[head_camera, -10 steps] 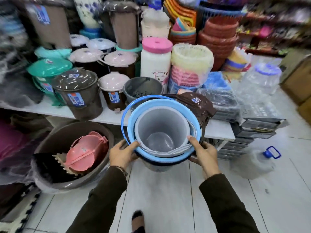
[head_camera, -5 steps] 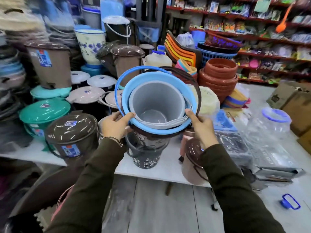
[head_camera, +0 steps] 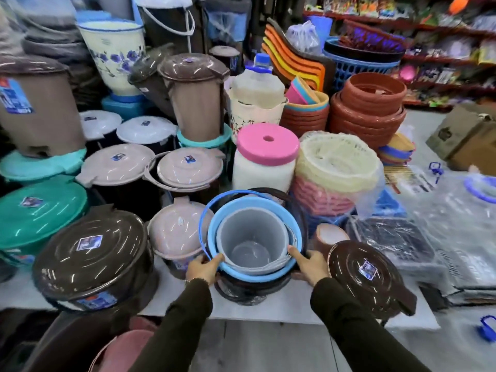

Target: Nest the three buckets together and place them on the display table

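Three buckets are nested one inside another: a grey bucket (head_camera: 252, 237) innermost, a light blue bucket (head_camera: 214, 232) around it, and a dark brown bucket (head_camera: 241, 291) outermost. The stack sits low over the white display table (head_camera: 290, 312), near its front edge; whether its base touches is unclear. My left hand (head_camera: 204, 268) grips the stack's left rim, thumb over the blue edge. My right hand (head_camera: 308, 267) grips the right rim. The blue handle arches up behind the stack.
A big brown lidded bin (head_camera: 94, 256) stands left, a small beige-lidded bin (head_camera: 174, 232) close beside the stack, a brown lid (head_camera: 367, 272) right. Behind are a pink-lidded jar (head_camera: 265, 157) and wrapped baskets (head_camera: 335, 173). Plastic-wrapped trays (head_camera: 397, 240) fill the right.
The nested buckets have come down from chest height to the table's front edge between the small bin and the brown lid. Both hands kept their grip on the rim.
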`<action>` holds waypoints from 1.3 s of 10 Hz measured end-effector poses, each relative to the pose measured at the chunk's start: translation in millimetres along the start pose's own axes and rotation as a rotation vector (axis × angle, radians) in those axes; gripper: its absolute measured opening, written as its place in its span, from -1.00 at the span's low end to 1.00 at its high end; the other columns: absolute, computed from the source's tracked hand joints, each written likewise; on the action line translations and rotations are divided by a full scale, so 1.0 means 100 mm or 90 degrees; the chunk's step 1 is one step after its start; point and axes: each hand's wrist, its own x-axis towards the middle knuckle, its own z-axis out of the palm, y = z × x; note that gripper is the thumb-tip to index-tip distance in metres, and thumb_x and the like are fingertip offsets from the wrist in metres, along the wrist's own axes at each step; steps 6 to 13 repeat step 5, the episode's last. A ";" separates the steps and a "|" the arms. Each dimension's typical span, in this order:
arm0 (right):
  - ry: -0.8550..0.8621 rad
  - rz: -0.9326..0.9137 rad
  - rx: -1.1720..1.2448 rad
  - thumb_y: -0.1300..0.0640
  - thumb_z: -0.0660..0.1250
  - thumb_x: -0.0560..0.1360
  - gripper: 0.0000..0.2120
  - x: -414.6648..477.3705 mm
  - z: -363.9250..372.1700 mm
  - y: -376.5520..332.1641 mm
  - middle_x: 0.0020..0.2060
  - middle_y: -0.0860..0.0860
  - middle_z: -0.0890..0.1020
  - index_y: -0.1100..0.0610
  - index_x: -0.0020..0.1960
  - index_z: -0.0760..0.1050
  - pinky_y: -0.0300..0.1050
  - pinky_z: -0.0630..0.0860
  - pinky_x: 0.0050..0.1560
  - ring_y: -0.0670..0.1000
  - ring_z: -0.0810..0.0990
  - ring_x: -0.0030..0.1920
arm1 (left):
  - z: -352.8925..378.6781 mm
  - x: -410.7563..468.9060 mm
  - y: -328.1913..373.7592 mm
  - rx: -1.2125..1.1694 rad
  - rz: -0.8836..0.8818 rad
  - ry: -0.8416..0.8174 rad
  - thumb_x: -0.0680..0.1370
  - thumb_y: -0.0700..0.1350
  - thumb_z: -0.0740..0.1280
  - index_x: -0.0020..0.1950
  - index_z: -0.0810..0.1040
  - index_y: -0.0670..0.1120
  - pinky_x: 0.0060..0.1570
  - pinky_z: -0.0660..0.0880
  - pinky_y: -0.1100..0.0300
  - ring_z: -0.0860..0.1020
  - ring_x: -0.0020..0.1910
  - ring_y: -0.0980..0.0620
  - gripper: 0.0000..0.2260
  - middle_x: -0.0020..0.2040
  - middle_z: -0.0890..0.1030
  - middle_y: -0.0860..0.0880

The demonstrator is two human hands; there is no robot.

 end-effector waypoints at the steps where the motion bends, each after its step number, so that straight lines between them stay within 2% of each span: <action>1: 0.023 0.033 -0.066 -0.29 0.52 0.24 -0.49 0.19 0.07 0.29 -0.19 0.18 0.74 0.16 -0.17 0.62 0.21 0.67 -0.13 0.17 0.72 -0.20 | 0.07 0.62 -0.56 0.055 -0.015 0.008 0.15 0.18 0.56 -0.18 0.67 0.05 0.04 0.61 -0.12 0.68 -0.05 -0.14 -0.66 -0.09 0.72 -0.12; 2: 0.074 0.009 -0.145 -0.33 0.42 0.29 -0.46 0.07 0.10 0.18 -0.24 0.17 0.72 0.17 -0.14 0.62 0.17 0.67 -0.15 0.19 0.70 -0.25 | 0.11 0.69 -0.58 0.102 -0.004 0.016 0.13 0.22 0.54 -0.09 0.67 0.11 0.07 0.60 -0.14 0.68 0.02 -0.16 -0.59 0.01 0.72 -0.13; 3: 0.070 -0.009 -0.253 -0.49 0.25 0.26 -0.26 0.06 0.07 0.10 -0.06 0.18 0.69 0.16 0.01 0.61 0.12 0.59 0.07 0.22 0.65 -0.01 | 0.11 0.39 -0.30 0.174 0.020 -0.007 0.19 0.25 0.47 0.19 0.61 0.01 0.18 0.55 -0.11 0.59 0.17 -0.21 -0.37 0.20 0.60 -0.20; 4: 0.068 -0.001 -0.299 -0.43 0.23 0.37 -0.19 0.03 0.04 0.00 0.21 0.25 0.56 0.22 0.28 0.48 0.06 0.45 0.27 0.24 0.53 0.22 | 0.10 0.15 -0.10 0.260 0.060 0.017 0.29 0.25 0.44 0.34 0.50 -0.07 0.33 0.43 -0.08 0.48 0.30 -0.25 -0.29 0.33 0.49 -0.24; 5: 0.105 -0.058 -0.318 -0.39 0.18 0.45 -0.15 -0.01 -0.02 -0.22 0.39 0.28 0.38 0.24 0.46 0.29 0.10 0.32 0.40 0.27 0.38 0.38 | 0.16 -0.15 0.28 0.268 0.159 0.090 0.46 0.08 0.40 0.41 0.39 -0.16 0.43 0.26 -0.05 0.34 0.41 -0.28 -0.40 0.43 0.33 -0.28; 13: 0.105 -0.058 -0.318 -0.39 0.18 0.45 -0.15 -0.01 -0.02 -0.22 0.39 0.28 0.38 0.24 0.46 0.29 0.10 0.32 0.40 0.27 0.38 0.38 | 0.16 -0.15 0.28 0.268 0.159 0.090 0.46 0.08 0.40 0.41 0.39 -0.16 0.43 0.26 -0.05 0.34 0.41 -0.28 -0.40 0.43 0.33 -0.28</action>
